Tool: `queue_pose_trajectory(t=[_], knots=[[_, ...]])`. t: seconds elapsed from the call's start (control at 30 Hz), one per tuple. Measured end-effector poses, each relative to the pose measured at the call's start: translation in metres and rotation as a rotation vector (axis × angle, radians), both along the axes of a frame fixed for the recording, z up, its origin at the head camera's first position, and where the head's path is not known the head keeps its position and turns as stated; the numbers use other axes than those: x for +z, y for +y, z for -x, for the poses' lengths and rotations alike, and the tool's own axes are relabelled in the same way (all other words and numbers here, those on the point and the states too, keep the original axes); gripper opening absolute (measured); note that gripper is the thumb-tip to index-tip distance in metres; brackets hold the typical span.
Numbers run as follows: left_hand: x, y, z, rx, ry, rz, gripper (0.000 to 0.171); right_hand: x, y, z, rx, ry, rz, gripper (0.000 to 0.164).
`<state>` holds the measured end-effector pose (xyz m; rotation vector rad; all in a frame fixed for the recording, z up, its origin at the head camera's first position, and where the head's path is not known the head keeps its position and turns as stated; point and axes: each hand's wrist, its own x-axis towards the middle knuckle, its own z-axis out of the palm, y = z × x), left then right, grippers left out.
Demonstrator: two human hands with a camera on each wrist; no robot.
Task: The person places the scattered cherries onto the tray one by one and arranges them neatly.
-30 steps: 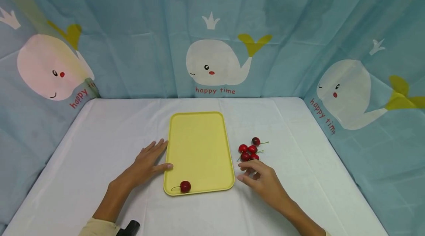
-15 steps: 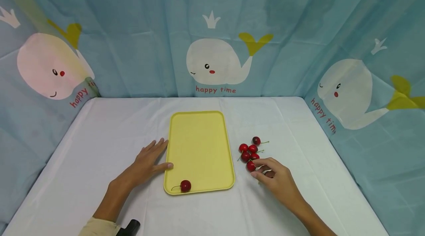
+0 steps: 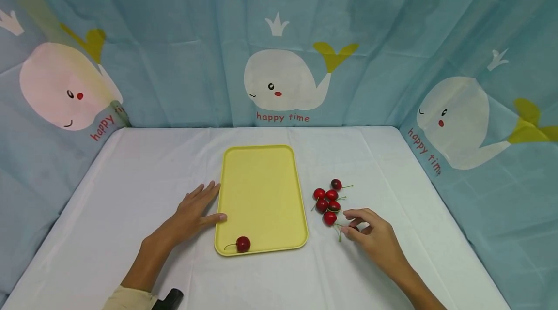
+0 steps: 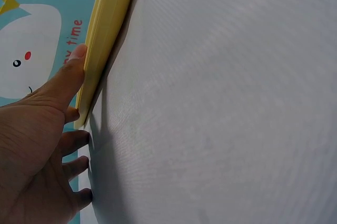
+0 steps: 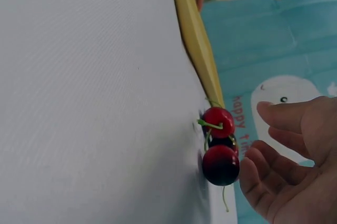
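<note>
In the head view, my left hand (image 3: 192,215) lies with straight fingers at the left edge of a yellow tray (image 3: 261,193), its thumb over the rim. The left wrist view shows that thumb (image 4: 71,74) along the tray's side. One dark red cherry (image 3: 243,244) with its stem lies at the tray's near left corner. Right of the tray, several stemmed cherries (image 3: 322,205) sit in a cluster. My right hand (image 3: 372,235) hovers just right of the front cherry (image 3: 330,218), close to its stem. In the right wrist view, thumb and fingers are apart with nothing between them.
A white cloth (image 3: 165,169) covers the table. Blue curtains (image 3: 183,58) printed with whales hang behind it and along both sides. A black object (image 3: 170,299) shows by my left sleeve (image 3: 131,299).
My right hand has moved right, away from the tray's edge and off the front cherry. That cherry, out of sight a second ago, now shows. My left hand and the tray stay put.
</note>
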<state>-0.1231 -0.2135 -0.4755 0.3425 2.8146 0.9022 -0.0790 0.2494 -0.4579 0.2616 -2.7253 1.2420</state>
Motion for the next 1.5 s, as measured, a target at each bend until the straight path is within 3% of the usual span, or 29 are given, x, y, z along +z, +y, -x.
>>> queue_pose_trajectory(t=[0.3, 0.73, 1.2, 1.5], knots=[[0.001, 0.0, -0.001, 0.002, 0.0, -0.002, 0.096, -0.005, 0.006, -0.003, -0.04, -0.05, -0.069, 0.037], [-0.002, -0.001, 0.001, 0.017, -0.014, 0.003, 0.097, -0.009, 0.01, -0.005, -0.066, -0.054, -0.096, 0.037], [-0.002, -0.001, 0.001, 0.01, -0.004, 0.003, 0.096, -0.014, 0.013, -0.01, -0.081, -0.137, -0.137, 0.04], [-0.002, 0.0, 0.001, 0.012, -0.009, 0.003, 0.096, -0.015, 0.013, -0.01, -0.064, -0.103, -0.142, 0.038]])
